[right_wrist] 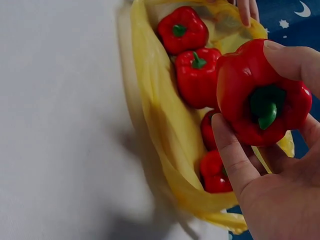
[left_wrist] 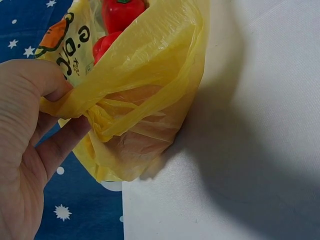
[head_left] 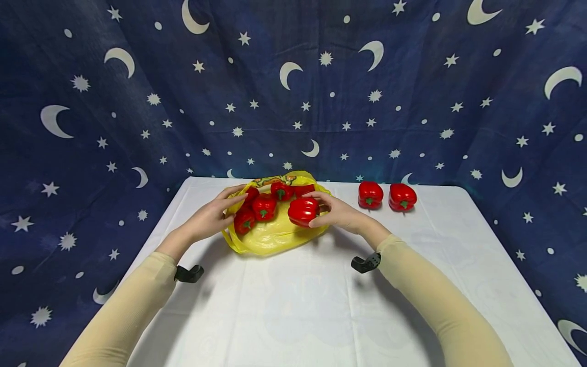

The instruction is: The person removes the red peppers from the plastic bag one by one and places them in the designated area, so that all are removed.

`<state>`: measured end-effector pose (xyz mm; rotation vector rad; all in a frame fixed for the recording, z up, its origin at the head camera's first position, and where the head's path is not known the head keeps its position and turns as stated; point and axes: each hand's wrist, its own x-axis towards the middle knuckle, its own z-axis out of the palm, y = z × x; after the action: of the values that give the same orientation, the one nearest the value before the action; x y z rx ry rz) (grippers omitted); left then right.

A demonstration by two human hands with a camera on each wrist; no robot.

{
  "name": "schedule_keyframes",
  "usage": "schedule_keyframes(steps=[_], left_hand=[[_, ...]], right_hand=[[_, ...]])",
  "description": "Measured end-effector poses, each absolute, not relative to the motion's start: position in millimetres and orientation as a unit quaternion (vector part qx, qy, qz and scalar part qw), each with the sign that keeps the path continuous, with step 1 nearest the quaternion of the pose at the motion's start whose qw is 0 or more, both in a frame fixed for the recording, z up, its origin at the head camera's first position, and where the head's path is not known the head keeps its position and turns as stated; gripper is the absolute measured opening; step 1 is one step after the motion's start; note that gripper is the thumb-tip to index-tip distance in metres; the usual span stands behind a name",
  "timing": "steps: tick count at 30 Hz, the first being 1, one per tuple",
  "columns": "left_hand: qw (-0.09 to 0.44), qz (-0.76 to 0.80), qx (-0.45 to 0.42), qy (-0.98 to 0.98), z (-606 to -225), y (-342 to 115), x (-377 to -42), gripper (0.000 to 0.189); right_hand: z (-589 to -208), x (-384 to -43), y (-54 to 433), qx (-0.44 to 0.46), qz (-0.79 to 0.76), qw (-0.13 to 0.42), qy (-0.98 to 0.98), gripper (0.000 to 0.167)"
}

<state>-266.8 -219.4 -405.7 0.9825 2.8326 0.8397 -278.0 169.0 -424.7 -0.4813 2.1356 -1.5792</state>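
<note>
Over the white table [head_left: 284,311] both forearms [head_left: 130,308] are slanting inward. The right hand [head_left: 337,211] is holding a red pepper [head_left: 302,212] between thumb and fingers above the yellow bag [head_left: 270,243], and the left hand [head_left: 207,216] is pinching the bag's left edge. Other peppers [head_left: 264,207] are lying inside, and two separate peppers [head_left: 370,194] are resting farther right, before the blue curtain [head_left: 257,66].

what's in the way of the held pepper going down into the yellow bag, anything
Nothing visible: the held red pepper in the right grip is over the open yellow bag. In the head view, the peppers inside lie left of and beyond it; the left grip pinches the left rim.
</note>
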Motion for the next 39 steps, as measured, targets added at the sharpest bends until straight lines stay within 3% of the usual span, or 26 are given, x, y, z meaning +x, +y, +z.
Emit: schedule_keyframes(steps=[15, 30, 39], left_hand=[[0.017, 0.269, 0.310, 0.912, -405.3, -218.6, -268.3, 0.066], [0.022, 0.269, 0.302, 0.914, -404.9, -218.1, -268.3, 0.066], [0.017, 0.267, 0.309, 0.913, -404.9, -218.4, -268.6, 0.065]], right_hand=[[-404.9, -275.7, 231.4, -0.138, -0.595, 0.168, 0.774, 0.084], [-387.8, -269.8, 301.8, -0.079, -0.600, 0.112, 0.788, 0.077], [-380.2, -269.2, 338.5, -0.035, -0.587, 0.081, 0.804, 0.083]])
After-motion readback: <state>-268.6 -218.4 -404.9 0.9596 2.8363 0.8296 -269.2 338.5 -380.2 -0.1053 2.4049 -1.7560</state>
